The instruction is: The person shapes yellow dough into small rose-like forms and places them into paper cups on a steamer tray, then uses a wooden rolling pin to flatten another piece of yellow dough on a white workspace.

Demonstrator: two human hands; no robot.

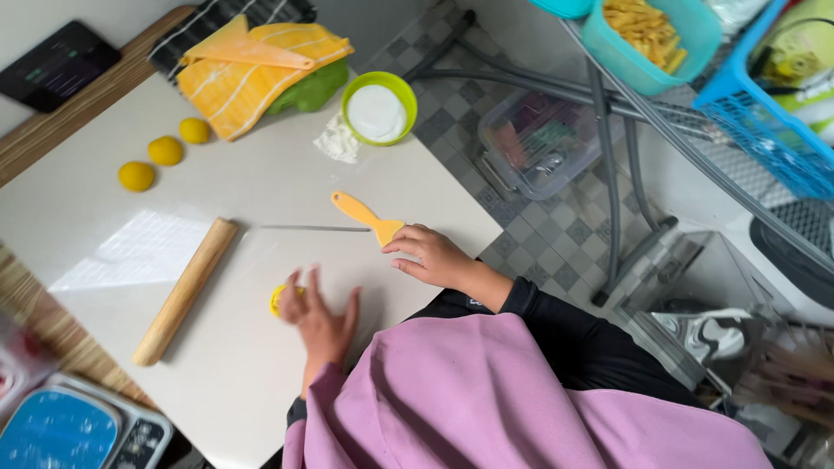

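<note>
My left hand (320, 314) lies flat on the white table (287, 174), fingers spread, pressing a small yellow dough ball (277, 298) that peeks out from under the fingers. My right hand (432, 256) rests near the table's right edge, and its fingertips grip the wide end of a yellow-orange plastic scraper (365, 214). The scraper's handle points away from me, toward the far left. A pink garment (521, 399) covers my chest and hides my forearms.
A wooden rolling pin (183, 291) lies left of my left hand. Three yellow dough balls (165, 150) sit far left, near a striped yellow cloth (256, 65). A green bowl of flour (379, 108) stands near the right edge. A blue scale (65, 430) is at bottom left. Clear plastic boxes (539, 143) are on the floor.
</note>
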